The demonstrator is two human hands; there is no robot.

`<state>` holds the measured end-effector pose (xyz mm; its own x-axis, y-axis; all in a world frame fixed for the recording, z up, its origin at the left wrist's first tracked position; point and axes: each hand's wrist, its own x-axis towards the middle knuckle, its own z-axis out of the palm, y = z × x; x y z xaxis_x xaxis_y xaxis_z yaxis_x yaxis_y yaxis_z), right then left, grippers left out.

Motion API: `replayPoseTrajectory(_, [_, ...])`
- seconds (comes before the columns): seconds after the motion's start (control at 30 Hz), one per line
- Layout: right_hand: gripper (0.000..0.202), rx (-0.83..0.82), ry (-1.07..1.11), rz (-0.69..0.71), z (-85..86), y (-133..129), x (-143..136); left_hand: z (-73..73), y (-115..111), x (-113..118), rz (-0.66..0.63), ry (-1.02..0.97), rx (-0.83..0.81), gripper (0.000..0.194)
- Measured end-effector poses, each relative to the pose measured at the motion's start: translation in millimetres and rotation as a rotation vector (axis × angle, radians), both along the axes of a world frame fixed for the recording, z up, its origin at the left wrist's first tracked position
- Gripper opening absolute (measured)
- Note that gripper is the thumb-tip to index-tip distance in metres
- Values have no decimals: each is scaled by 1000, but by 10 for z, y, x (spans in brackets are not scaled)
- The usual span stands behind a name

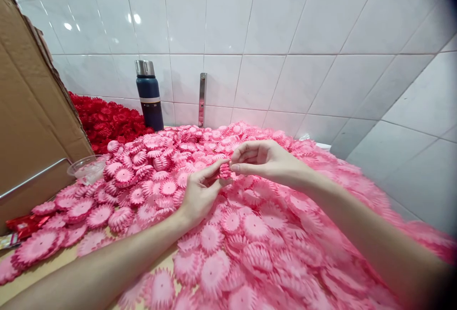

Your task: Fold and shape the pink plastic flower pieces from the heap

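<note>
Between my two hands, above the pile, is a small pink fabric flower piece (225, 171) with ridged, curled petals. My left hand (200, 195) pinches it between thumb and fingers from the left. My right hand (266, 161) meets it from the other side, thumb and forefinger closed at its edge and the other fingers curled. Below and around both hands spreads a heap of pink flower pieces (255, 226), round with frilled edges, many with a small hole in the middle.
A dark blue bottle (152, 105) with a steel cap stands at the back, beside a heap of red flower pieces (110, 119). Cardboard (32, 95) rises at the left, near a clear plastic container (87, 169) and a red wrapper (26, 224). White tiled walls (228, 24) enclose the back and right.
</note>
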<state>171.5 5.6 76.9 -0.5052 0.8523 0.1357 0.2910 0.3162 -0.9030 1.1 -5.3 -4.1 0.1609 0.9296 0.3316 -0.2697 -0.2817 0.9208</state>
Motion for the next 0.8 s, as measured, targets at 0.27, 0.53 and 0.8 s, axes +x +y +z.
replayPoseTrajectory(0.27, [18, 28, -16, 12, -27, 21, -2, 1, -2, 1, -35, -5, 8, 43])
replayPoseTrajectory(0.53, [16, 39, -40, -4, -41, 32, -14, -9, 7, -1, -57, 2, 51, 39])
replayPoseTrajectory(0.8, [7, 36, -6, -6, -53, 27, -20, 0, 0, 3, -67, 7, 52, 39])
